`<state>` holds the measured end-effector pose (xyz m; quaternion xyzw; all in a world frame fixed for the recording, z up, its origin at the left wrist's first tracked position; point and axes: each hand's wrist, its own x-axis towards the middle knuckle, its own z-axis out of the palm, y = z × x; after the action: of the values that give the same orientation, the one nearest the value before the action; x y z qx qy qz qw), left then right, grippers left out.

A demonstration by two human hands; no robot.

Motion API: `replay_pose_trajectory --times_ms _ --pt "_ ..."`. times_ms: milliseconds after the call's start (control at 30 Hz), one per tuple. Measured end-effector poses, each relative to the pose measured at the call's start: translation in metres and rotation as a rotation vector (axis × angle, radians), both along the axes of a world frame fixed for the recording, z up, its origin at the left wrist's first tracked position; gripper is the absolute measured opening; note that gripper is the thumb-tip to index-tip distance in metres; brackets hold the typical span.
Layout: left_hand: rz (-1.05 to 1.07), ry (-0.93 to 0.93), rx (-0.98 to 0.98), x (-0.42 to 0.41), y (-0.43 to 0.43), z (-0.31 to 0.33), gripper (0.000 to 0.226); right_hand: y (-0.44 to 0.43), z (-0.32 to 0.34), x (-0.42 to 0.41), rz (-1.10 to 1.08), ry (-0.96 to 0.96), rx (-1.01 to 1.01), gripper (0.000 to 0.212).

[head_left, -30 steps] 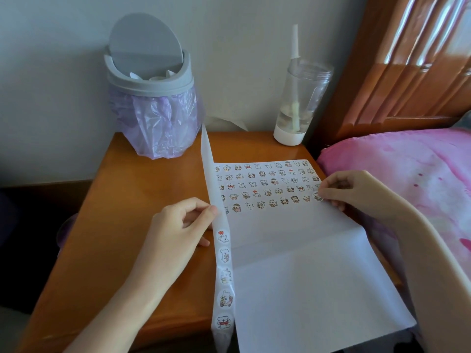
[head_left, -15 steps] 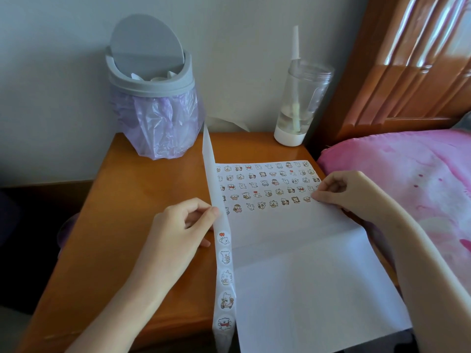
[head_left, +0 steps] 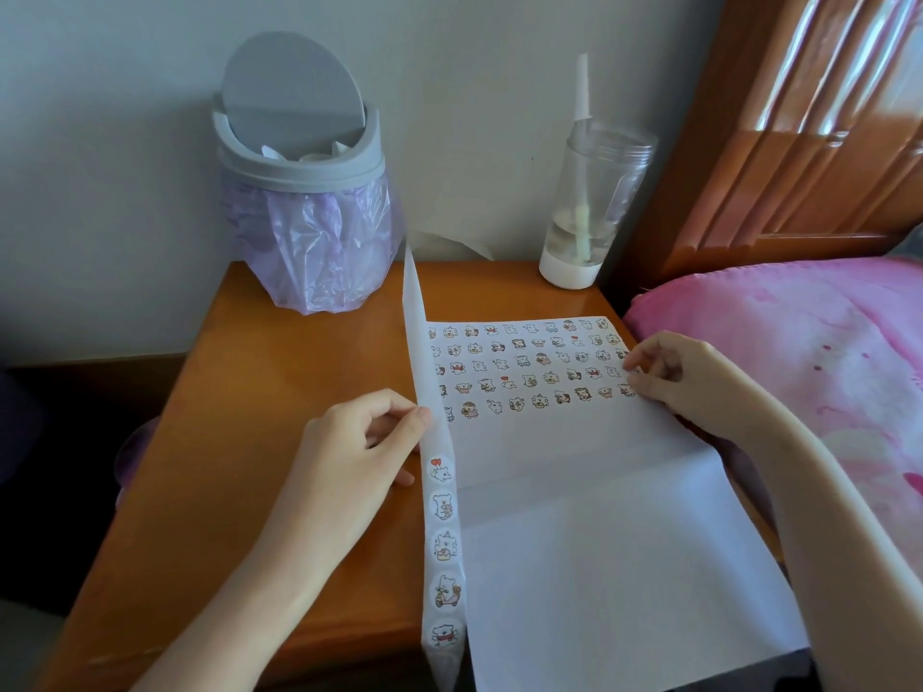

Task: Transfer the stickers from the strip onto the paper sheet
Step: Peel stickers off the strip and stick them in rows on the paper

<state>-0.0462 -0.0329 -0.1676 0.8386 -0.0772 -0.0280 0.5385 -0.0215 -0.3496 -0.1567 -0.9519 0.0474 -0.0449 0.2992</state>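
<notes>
We pinched strip [head_left: 439, 516] w/ L hand [head_left: 349, 457], taut beside paper sheet [head_left: 599, 566] for easy peel; R hand [head_left: 669, 372] curled at stickers [head_left: 524, 379], prob. pressing one; grip unclear.

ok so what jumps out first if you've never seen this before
The white sheet on the table draws the eye first, its far part filled with rows of small cartoon stickers. Along its left edge runs the long strip, five stickers showing on its near end, pinched by the left hand, while the right hand is at the sheet's right edge. Behind stand a grey bin with a purple bag and a clear bottle.
</notes>
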Motion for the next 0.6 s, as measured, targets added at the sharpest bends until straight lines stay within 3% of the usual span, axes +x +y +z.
replay_pose_trajectory --times_ms 100,233,433,600 --pt "0.003 0.013 -0.047 0.001 0.000 0.000 0.017 0.006 0.003 -0.002 -0.039 -0.053 0.039 0.005" --pt "0.065 0.018 -0.159 -0.001 -0.001 0.004 0.016 0.048 0.026 -0.009 -0.017 -0.223 0.311 0.008" --pt "0.139 -0.045 -0.246 -0.002 -0.001 0.007 0.018 0.140 0.029 -0.036 0.306 0.052 0.504 0.018" --pt "0.163 -0.099 -0.277 -0.002 0.001 0.007 0.019 0.162 0.022 -0.043 0.280 0.020 0.668 0.008"
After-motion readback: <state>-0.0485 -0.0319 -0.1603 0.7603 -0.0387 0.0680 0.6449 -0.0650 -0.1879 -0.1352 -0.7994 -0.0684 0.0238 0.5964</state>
